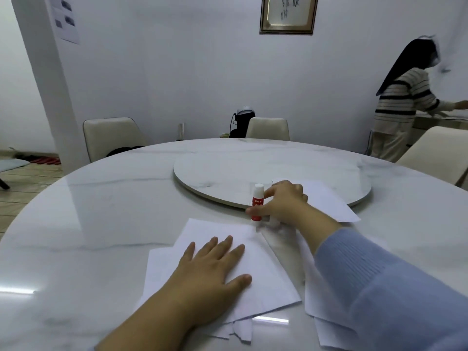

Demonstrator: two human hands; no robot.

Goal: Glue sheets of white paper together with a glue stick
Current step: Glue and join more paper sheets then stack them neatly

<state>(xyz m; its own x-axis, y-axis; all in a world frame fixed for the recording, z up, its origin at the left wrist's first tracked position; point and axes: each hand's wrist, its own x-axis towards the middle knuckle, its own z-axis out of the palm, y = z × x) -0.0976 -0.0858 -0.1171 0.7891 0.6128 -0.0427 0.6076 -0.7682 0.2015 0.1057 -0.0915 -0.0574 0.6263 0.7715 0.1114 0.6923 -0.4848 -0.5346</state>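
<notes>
The left hand (212, 272) lies flat, fingers spread, pressing the stack of white paper sheets (255, 279) on the round white marble table (101, 224). Farther out, the right hand (281, 202) grips the upright red glue stick with a white cap (257, 201), standing beside the marble turntable (253, 168).

Gluing paper at the desk (101, 211)
The left hand (212, 272) presses flat on white sheets (253, 264); the right hand (283, 201) grips an upright glue stick (257, 198).
</notes>
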